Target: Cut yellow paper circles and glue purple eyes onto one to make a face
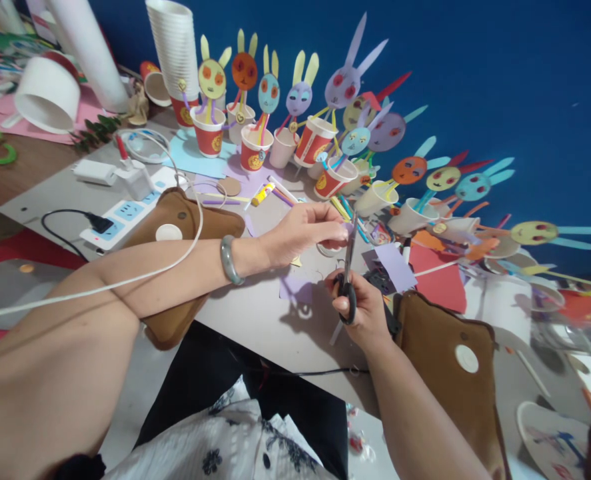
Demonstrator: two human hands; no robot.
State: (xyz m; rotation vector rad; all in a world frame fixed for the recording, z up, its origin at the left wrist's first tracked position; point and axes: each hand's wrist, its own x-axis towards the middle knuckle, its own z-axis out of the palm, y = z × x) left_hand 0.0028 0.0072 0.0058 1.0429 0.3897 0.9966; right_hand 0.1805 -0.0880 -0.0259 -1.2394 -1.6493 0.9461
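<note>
My right hand (360,307) grips a pair of scissors (350,267) by their black handles, blades pointing up and away from me. Close beside the blades, my left hand (310,233) pinches a small piece of purple paper (344,232), mostly covered by the fingers. The blades touch or nearly touch that piece; I cannot tell which. Beneath the hands a purple paper scrap (296,287) lies on the grey table (270,333). To the right of the scissors is another purple sheet (394,267), next to red paper (438,277).
Paper cups with rabbit-faced figures (212,80) line the blue wall. A tall cup stack (172,53) stands behind. At left are a power strip (130,212), a white cable (195,233) crossing over my left arm, and a brown cushion (175,327). Another brown cushion (440,360) lies right.
</note>
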